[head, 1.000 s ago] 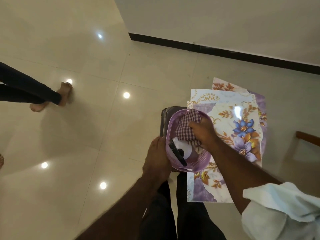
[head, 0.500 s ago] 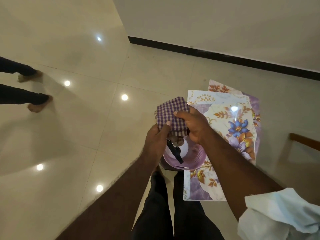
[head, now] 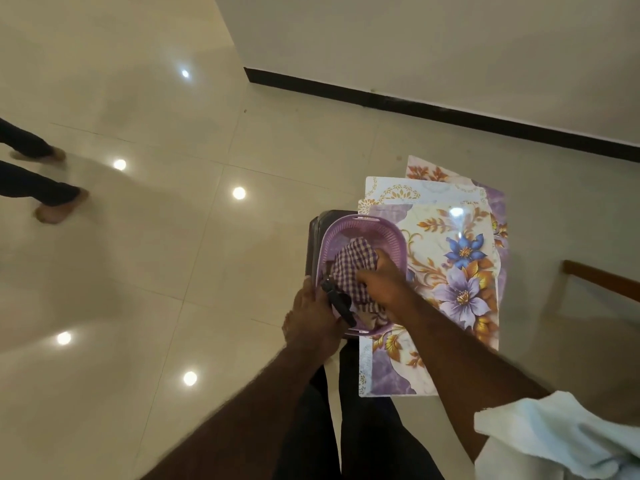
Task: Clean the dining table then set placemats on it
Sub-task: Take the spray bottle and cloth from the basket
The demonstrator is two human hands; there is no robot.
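Head view: my right hand (head: 381, 285) grips the cloth (head: 353, 268) inside the basket (head: 360, 225), my left hand (head: 311, 313) holds its near rim, and the placemats (head: 460, 271) lie just right of both hands, long axis running away from me, nearer the right.

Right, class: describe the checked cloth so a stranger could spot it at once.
Find the stack of floral placemats near the wall. Beside its left edge sits a purple basket; the cloth lies inside, gripped by the right hand. It alone has purple-and-white checks.
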